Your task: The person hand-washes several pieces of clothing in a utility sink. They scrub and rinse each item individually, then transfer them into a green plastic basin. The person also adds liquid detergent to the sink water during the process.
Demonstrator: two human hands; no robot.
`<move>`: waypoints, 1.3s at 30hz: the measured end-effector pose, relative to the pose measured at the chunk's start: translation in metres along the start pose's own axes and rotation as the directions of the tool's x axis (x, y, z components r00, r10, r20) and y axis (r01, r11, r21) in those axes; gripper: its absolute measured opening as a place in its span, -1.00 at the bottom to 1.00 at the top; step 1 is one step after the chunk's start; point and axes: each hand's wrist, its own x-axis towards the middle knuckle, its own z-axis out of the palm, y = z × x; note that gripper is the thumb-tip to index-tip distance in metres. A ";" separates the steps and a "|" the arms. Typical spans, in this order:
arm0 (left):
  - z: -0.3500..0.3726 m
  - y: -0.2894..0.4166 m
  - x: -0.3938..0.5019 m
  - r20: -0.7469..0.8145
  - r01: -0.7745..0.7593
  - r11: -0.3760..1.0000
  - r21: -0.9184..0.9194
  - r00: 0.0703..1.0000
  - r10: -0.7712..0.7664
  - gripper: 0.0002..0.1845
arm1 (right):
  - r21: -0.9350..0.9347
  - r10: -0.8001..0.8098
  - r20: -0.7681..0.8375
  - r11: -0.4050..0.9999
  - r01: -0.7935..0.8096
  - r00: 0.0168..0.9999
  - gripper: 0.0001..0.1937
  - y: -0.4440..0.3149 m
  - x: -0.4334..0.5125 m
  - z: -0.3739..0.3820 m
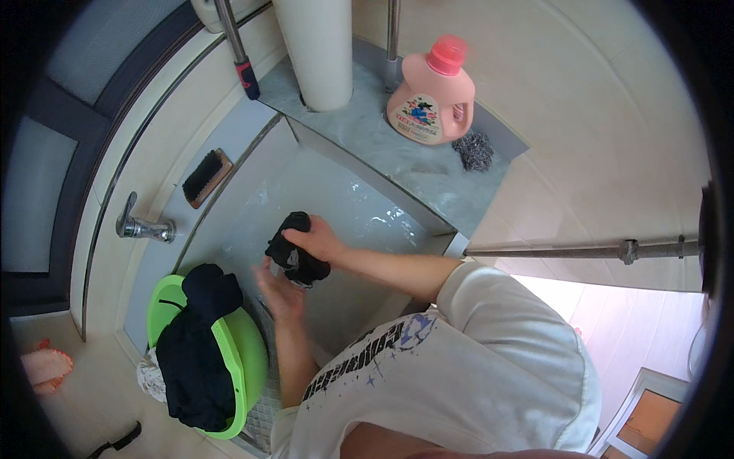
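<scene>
A bunched black cloth is held over the basin by my right hand, with the thumb on top. Just below and to the left, my left hand is spread with its palm up, close against the cloth's lower edge; whether it touches is hard to tell. Whitish patches show on the cloth's underside. Cloudy water lies in the basin under both hands.
A green plastic basin with dark clothes stands at left. A wooden scrub brush and a chrome faucet line the ledge. A pink detergent bottle and a steel wool scourer sit on the stone shelf.
</scene>
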 end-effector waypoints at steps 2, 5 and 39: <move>0.004 0.008 -0.004 0.089 0.148 0.988 -0.052 0.986 -0.143 -0.29 | -0.089 -0.076 0.115 0.992 0.086 0.990 -0.63 -0.011 -0.005 -0.001; 0.013 0.006 -0.008 0.303 0.156 0.982 -0.104 0.946 -0.118 -0.29 | -0.152 -0.245 0.392 0.933 0.326 0.887 -0.63 -0.025 -0.014 0.003; 0.028 -0.041 0.038 0.043 -0.189 0.700 0.688 0.974 0.221 -0.47 | 0.382 0.468 -0.129 0.837 -0.392 0.874 -0.62 -0.014 -0.017 -0.032</move>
